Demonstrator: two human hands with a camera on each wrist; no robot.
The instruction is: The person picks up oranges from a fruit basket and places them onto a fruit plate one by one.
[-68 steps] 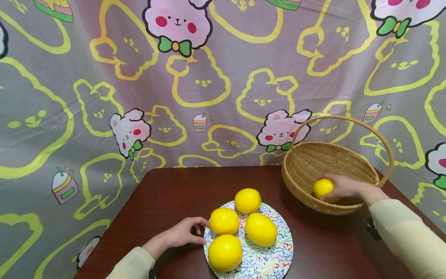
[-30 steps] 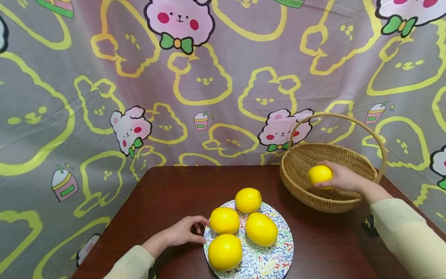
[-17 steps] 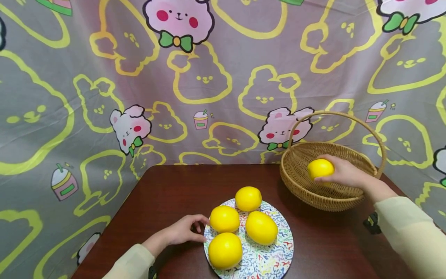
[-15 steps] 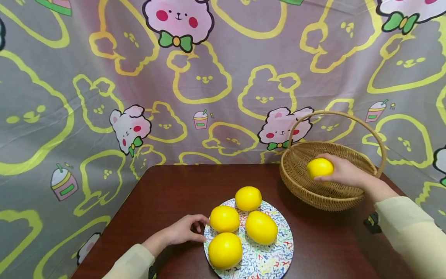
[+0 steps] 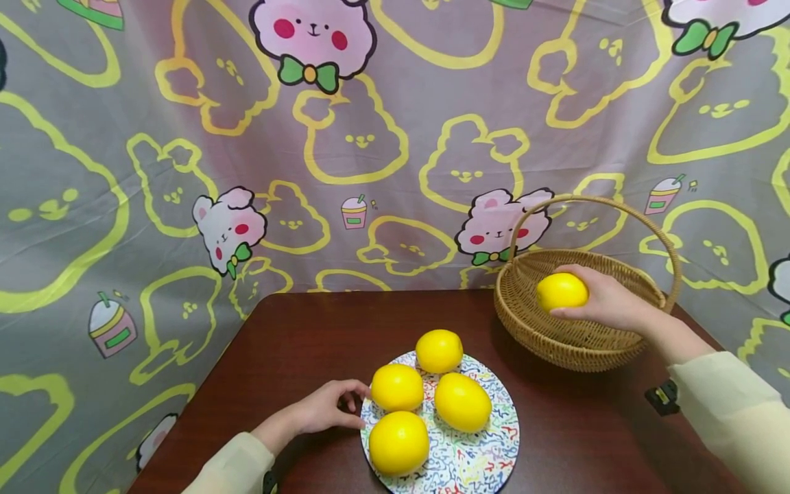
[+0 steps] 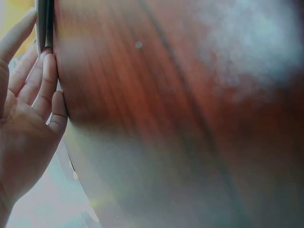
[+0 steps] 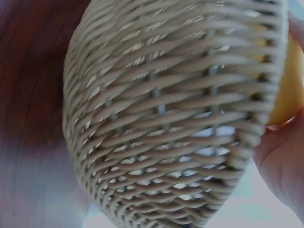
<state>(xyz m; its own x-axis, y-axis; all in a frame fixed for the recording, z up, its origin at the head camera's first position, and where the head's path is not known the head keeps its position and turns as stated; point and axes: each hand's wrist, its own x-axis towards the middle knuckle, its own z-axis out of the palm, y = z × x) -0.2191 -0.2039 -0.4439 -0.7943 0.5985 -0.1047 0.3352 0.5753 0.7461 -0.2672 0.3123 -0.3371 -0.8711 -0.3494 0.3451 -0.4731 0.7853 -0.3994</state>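
My right hand (image 5: 607, 298) grips a yellow lemon (image 5: 561, 291), thumb below and fingers over its back. Hand and lemon are over the inside of a wicker basket (image 5: 537, 341) at the table's right; no other fruit shows in the basket. In the right wrist view the basket's woven side (image 7: 161, 104) covers part of the lemon (image 7: 287, 85). At the left rim of a round patterned plate (image 5: 478, 463), my left hand (image 5: 327, 408) rests with loosely bent fingers touching the edge. In the left wrist view its fingers (image 6: 47, 80) meet the plate's rim (image 6: 43, 28).
Several lemons lie grouped on the plate, among them a rear lemon (image 5: 439, 350) and a front lemon (image 5: 398, 443). The basket's tall handle (image 5: 607, 200) arches over its opening. Behind the dark wooden table (image 5: 321, 329) hangs a printed cloth (image 5: 395, 206).
My right hand has lifted the lemon from low inside the basket and brought it slightly left. My left hand and the lemons on the plate have stayed in place.
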